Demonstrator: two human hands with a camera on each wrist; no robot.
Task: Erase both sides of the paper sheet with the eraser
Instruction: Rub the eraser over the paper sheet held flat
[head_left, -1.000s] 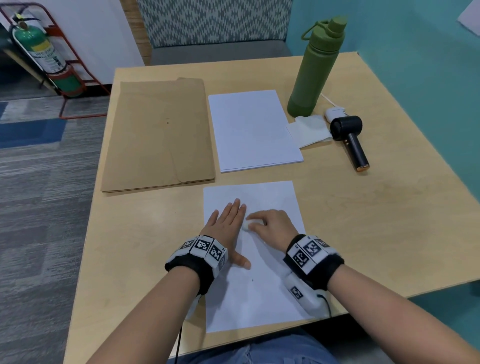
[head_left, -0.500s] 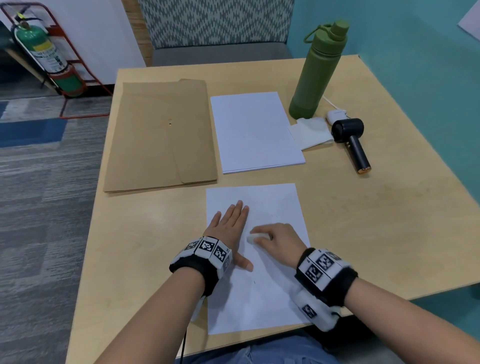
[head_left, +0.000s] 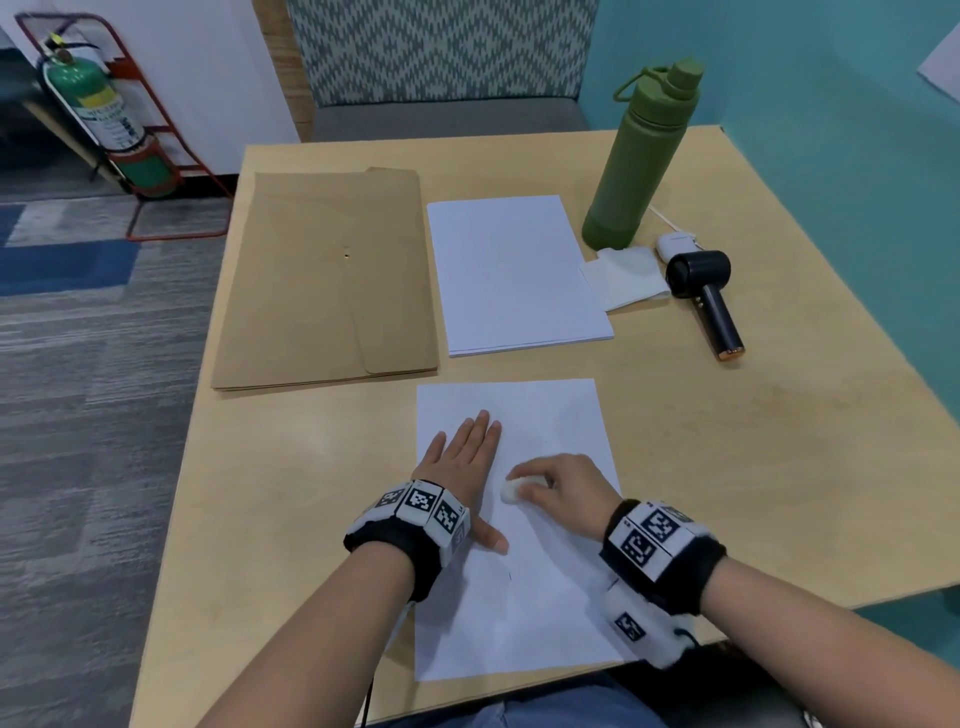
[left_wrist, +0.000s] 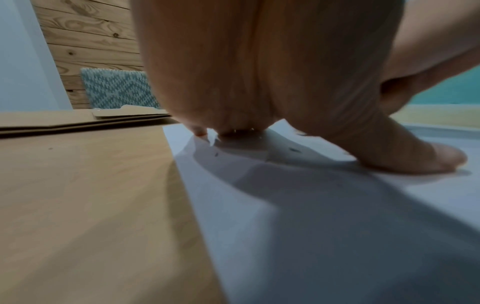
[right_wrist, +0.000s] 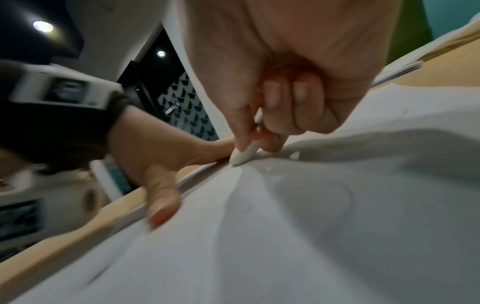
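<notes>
A white paper sheet (head_left: 545, 597) lies on the wooden table (head_left: 753, 467) near its front edge. My left hand (head_left: 465, 457) lies flat on the sheet's left part, fingers straight and thumb spread, pressing it down; the left wrist view shows the palm (left_wrist: 259, 82) on the paper (left_wrist: 337, 226). My right hand (head_left: 558, 488) pinches a small white eraser (head_left: 510, 491) just right of the left hand. The eraser (right_wrist: 242, 157) tip touches the sheet (right_wrist: 311, 226), held between thumb and curled fingers. A faint dark mark shows on the sheet below the left thumb.
A stack of white sheets (head_left: 514, 273) lies behind the paper, a brown envelope (head_left: 327, 280) to its left. A green bottle (head_left: 641, 156), a tissue (head_left: 626, 275), a white case (head_left: 675, 244) and a dark handheld fan (head_left: 709, 301) stand at the back right.
My right hand has slid the eraser down the sheet towards me, from beside the left fingertips to beside the left palm. The left hand stays flat in place.
</notes>
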